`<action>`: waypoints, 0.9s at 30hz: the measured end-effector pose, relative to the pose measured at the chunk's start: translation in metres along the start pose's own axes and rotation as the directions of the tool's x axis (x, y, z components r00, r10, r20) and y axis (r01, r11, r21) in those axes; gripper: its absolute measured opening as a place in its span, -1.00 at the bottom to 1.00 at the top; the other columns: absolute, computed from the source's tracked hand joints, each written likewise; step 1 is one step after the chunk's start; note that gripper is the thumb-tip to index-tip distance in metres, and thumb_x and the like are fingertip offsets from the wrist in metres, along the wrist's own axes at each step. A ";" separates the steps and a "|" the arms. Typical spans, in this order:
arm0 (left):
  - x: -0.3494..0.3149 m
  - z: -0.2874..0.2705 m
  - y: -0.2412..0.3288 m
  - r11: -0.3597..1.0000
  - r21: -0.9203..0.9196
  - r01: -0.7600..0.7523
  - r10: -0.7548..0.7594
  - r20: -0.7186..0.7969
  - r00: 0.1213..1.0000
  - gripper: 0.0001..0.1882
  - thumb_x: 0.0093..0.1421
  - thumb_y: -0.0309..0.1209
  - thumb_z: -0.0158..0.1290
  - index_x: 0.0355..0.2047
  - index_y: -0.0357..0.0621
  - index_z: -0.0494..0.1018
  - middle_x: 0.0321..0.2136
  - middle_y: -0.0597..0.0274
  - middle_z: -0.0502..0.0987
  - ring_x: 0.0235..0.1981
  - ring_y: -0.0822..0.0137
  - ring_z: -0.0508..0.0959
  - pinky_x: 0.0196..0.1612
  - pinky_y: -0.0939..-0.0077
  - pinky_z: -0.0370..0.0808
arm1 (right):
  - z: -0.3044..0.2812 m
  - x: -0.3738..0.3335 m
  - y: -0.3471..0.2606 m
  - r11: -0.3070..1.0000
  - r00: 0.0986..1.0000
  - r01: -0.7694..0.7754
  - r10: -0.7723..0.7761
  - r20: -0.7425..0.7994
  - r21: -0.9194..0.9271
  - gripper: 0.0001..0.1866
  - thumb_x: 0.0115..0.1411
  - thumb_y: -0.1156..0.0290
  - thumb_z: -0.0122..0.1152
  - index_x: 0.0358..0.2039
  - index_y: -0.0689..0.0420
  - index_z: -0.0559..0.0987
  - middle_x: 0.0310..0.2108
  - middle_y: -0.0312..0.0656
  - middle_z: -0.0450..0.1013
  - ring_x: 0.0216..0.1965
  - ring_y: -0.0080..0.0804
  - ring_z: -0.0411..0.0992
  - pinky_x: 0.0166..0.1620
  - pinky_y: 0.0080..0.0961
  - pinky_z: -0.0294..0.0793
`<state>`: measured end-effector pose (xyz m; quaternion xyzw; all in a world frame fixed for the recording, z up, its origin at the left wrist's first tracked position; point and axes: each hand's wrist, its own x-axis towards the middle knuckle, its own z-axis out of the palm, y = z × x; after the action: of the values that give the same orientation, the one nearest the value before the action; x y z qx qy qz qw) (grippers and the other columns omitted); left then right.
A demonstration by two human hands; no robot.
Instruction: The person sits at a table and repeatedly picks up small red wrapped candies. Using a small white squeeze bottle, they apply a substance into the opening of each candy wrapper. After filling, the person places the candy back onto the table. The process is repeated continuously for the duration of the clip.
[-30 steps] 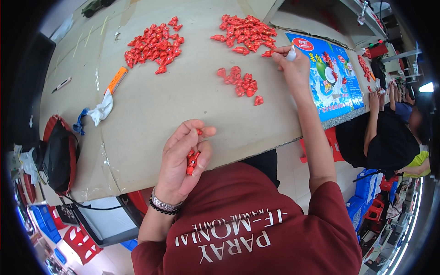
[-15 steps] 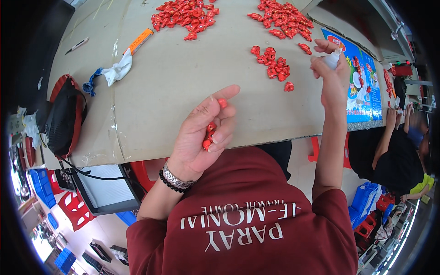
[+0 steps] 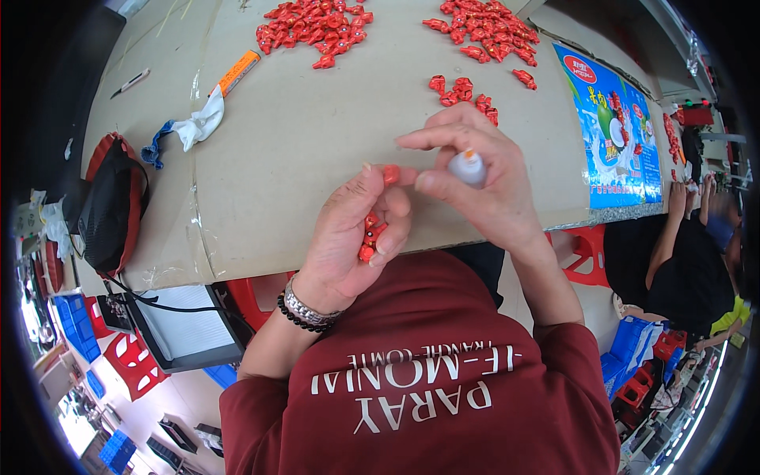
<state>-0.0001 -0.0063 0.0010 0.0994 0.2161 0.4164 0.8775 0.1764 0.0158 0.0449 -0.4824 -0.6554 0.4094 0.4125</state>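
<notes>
My left hand (image 3: 348, 229) is curled palm up near the table's front edge. Between its thumb and forefinger sits a small shiny red piece (image 3: 390, 174), and more red pieces (image 3: 370, 236) lie in the curled fingers. Close by on the right, my right hand (image 3: 495, 178) grips a small white squeeze bottle (image 3: 469, 168) with an orange tip. Its thumb reaches the tip of my left forefinger; whether they touch I cannot tell. Behind my right hand is a loose cluster of red pieces (image 3: 463, 91), partly hidden by it.
Two heaps of red pieces (image 3: 313, 32) (image 3: 487, 30) lie at the far side. On the left are an orange box cutter (image 3: 237, 73), a white cloth (image 3: 202, 119), a pen (image 3: 131, 82) and a black-red pouch (image 3: 115, 202). A blue printed sheet (image 3: 613, 127) covers the right. Another person (image 3: 673, 261) works beyond.
My right hand has come left and nearer with the bottle, from above the blue sheet to beside my left hand. My left hand keeps its place, still holding the red pieces.
</notes>
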 end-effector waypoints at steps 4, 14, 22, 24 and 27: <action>0.001 0.010 -0.003 0.995 0.099 -0.010 0.018 -0.085 0.996 -0.51 0.34 -0.01 -0.26 -0.31 -0.22 0.40 -0.60 0.34 0.40 -0.77 0.53 0.22 -0.78 0.72 0.12 | 0.008 0.004 0.010 0.993 0.994 0.098 -0.095 0.052 -0.064 -0.78 -0.11 0.54 0.35 -0.36 0.15 0.63 -0.42 -0.25 0.42 -0.38 -0.47 0.43 -0.32 -0.55 0.42; 0.000 0.010 -0.003 0.997 0.070 0.017 -0.018 0.009 1.000 -0.42 0.29 0.12 -0.25 -0.25 -0.22 0.39 -0.58 0.29 0.41 -0.73 0.51 0.28 -0.75 0.69 0.13 | 0.003 -0.003 0.010 0.762 0.921 -0.379 0.365 0.135 0.525 -0.89 0.07 0.43 0.31 -0.46 0.18 0.56 -0.50 -0.34 0.45 -0.57 -0.68 0.34 -0.56 -0.75 0.24; -0.005 0.029 0.017 0.981 -0.190 -0.027 -0.036 -0.321 0.946 -0.58 0.27 -0.08 -0.12 -0.22 -0.26 0.39 -0.36 0.10 0.48 -0.34 0.27 0.40 -0.38 0.53 0.36 | -0.042 -0.003 0.021 0.923 0.909 -0.194 0.297 -0.293 0.332 -0.91 0.10 0.46 0.26 -0.42 0.17 0.53 -0.53 -0.32 0.47 -0.60 -0.71 0.33 -0.58 -0.77 0.23; -0.006 0.032 0.019 0.983 -0.183 -0.025 -0.033 -0.311 0.950 -0.65 0.26 -0.17 -0.10 -0.23 -0.25 0.39 -0.33 0.07 0.48 -0.29 0.25 0.39 -0.33 0.52 0.36 | -0.072 0.008 0.034 0.975 0.831 -0.194 0.223 -0.509 0.111 -0.93 0.09 0.48 0.23 -0.42 0.19 0.53 -0.53 -0.33 0.46 -0.60 -0.70 0.32 -0.57 -0.72 0.26; -0.004 0.030 0.019 0.989 -0.147 0.006 -0.047 -0.277 0.960 -0.75 0.26 -0.30 -0.09 -0.23 -0.25 0.38 -0.30 0.05 0.48 -0.28 0.25 0.39 -0.34 0.54 0.36 | -0.130 0.020 0.076 0.919 0.730 -0.352 0.148 -0.667 -0.181 -0.90 0.06 0.45 0.24 -0.44 0.21 0.56 -0.57 -0.33 0.46 -0.63 -0.68 0.31 -0.57 -0.66 0.26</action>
<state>-0.0015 0.0022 0.0357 -0.0274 0.3087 0.4288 0.8486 0.3166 0.0689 0.0187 -0.7332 -0.4564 0.1698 0.4747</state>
